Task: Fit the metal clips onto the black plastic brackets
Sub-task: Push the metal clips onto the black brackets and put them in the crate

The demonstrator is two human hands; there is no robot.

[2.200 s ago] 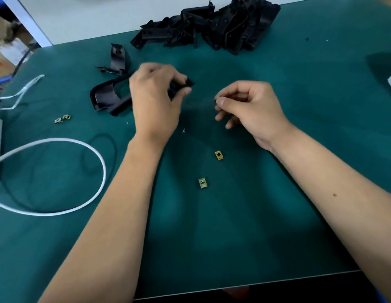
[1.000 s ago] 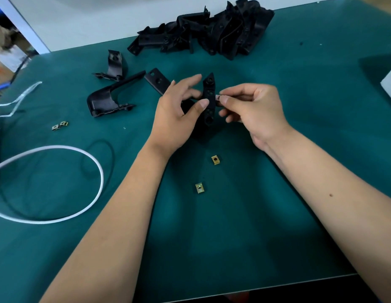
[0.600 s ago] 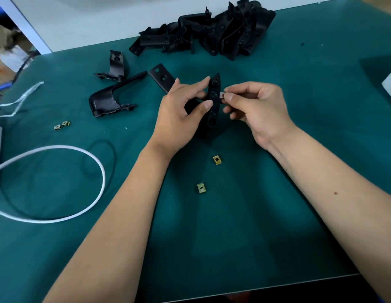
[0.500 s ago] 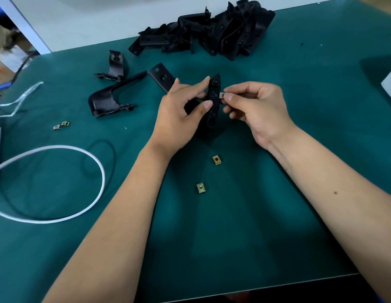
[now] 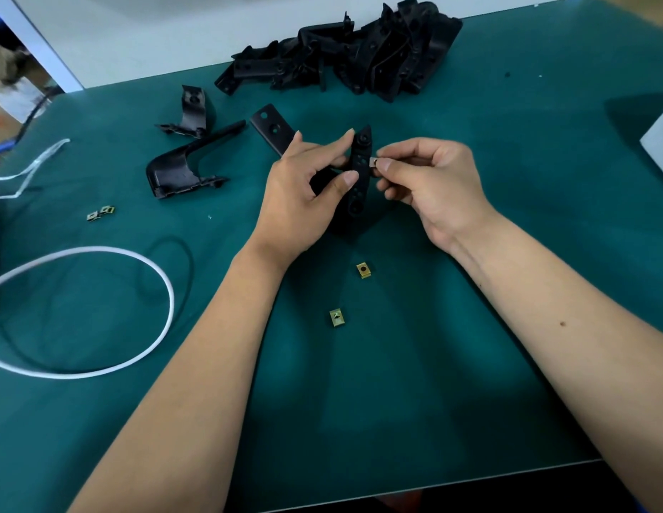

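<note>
My left hand (image 5: 304, 194) holds a black plastic bracket (image 5: 360, 172) upright above the green mat, thumb and fingers pinching its narrow drilled arm. My right hand (image 5: 430, 187) pinches a small metal clip (image 5: 373, 162) and presses it against the right edge of that arm. Two brass-coloured clips lie on the mat below the hands, one (image 5: 363, 270) nearer them and one (image 5: 336, 317) closer to me. Two more clips (image 5: 101, 213) lie together at the left.
A heap of black brackets (image 5: 345, 57) lies at the mat's far edge. Two loose brackets (image 5: 182, 172) (image 5: 194, 111) lie at far left. A white cable loop (image 5: 100, 309) curls on the left. A pale box corner (image 5: 659, 142) juts in at right.
My left hand brought the bracket from the left to the centre and stood it upright. My right hand closed in with the clip; over the last half second hardly anything moved.
</note>
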